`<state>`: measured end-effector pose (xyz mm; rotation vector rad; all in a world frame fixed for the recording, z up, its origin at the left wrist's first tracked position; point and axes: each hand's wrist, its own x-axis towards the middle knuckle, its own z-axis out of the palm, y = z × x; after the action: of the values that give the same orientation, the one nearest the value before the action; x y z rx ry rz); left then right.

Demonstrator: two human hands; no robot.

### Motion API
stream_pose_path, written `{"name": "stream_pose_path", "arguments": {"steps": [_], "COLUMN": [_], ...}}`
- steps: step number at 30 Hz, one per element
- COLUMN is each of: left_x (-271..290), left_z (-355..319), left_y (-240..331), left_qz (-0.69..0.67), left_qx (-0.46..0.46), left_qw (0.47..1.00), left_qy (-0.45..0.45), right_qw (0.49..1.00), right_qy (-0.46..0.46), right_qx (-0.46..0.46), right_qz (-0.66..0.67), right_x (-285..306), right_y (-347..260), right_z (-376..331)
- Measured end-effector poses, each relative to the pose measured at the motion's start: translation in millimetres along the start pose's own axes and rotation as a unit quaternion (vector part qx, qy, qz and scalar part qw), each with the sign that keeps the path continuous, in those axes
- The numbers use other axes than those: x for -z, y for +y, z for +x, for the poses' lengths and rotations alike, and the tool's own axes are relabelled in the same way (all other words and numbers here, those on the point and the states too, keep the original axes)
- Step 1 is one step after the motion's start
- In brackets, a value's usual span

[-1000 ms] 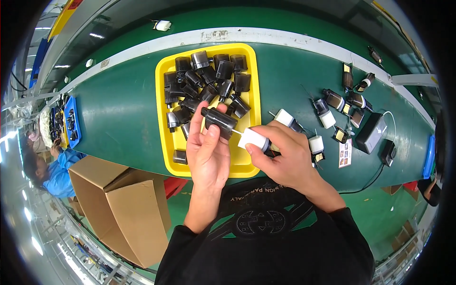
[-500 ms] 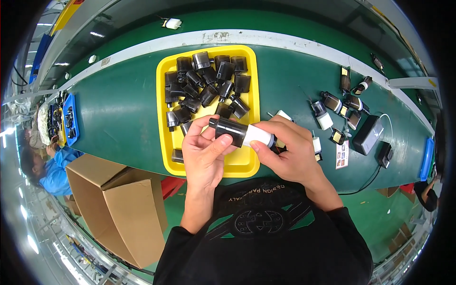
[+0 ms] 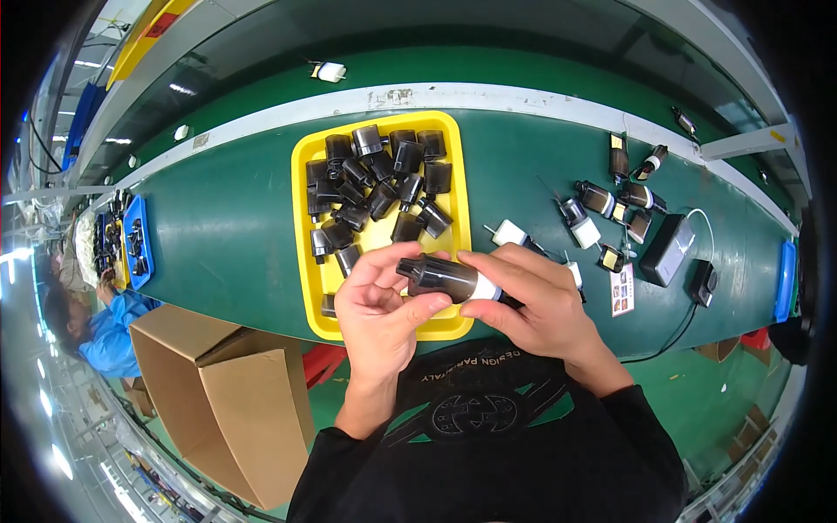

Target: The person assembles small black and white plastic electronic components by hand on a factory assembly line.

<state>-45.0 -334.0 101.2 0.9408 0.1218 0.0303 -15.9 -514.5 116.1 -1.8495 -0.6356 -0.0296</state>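
In front of my chest I hold a smoky-black plastic housing (image 3: 443, 277) with a narrow nozzle that points left. My left hand (image 3: 377, 318) is closed on it, thumb along its near side and fingers behind. A white cylindrical insert (image 3: 486, 288) sits partly inside the housing's right end. My right hand (image 3: 547, 307) grips that end between thumb and fingers; its palm side hides the rest of the insert. Just beyond my hands, a yellow tray (image 3: 301, 218) holds several loose black housings (image 3: 381, 200) like this one.
Right of the tray, several white-and-black units (image 3: 582, 222) with thin wires lie on the green table (image 3: 227, 227). A black box (image 3: 668, 250), an adapter (image 3: 704, 283) and a picture card (image 3: 622, 292) lie farther right. An open cardboard box (image 3: 253, 410) stands at lower left; a co-worker in blue (image 3: 113, 331) sits beyond.
The white insert has gone deeper into the black housing, so less of it shows. Both hands have come lower in view, and the right fingers have moved forward onto the housing's end.
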Motion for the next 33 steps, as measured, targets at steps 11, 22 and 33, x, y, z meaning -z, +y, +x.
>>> {"name": "stream_pose_path", "arguments": {"steps": [11, 22, 33], "left_x": [-25.6, -34.4, -32.4], "left_z": [-6.5, -8.7, -7.8], "left_y": [16.6, 20.7, 22.6], "left_qz": [0.287, 0.386, 0.391], "left_qx": [-0.194, -0.269, -0.258], "left_qw": [0.934, 0.868, 0.869], "left_qy": [-0.08, -0.158, -0.159], "right_qw": [0.981, 0.932, 0.972], "right_qy": [0.005, 0.003, -0.002], "right_qx": [-0.007, 0.022, 0.034], "right_qz": [0.195, 0.361, 0.233], "right_x": [-4.6, -18.8, -8.3], "right_y": [30.6, 53.7, 43.7], "right_z": [-0.2, -10.7, -8.9]}}
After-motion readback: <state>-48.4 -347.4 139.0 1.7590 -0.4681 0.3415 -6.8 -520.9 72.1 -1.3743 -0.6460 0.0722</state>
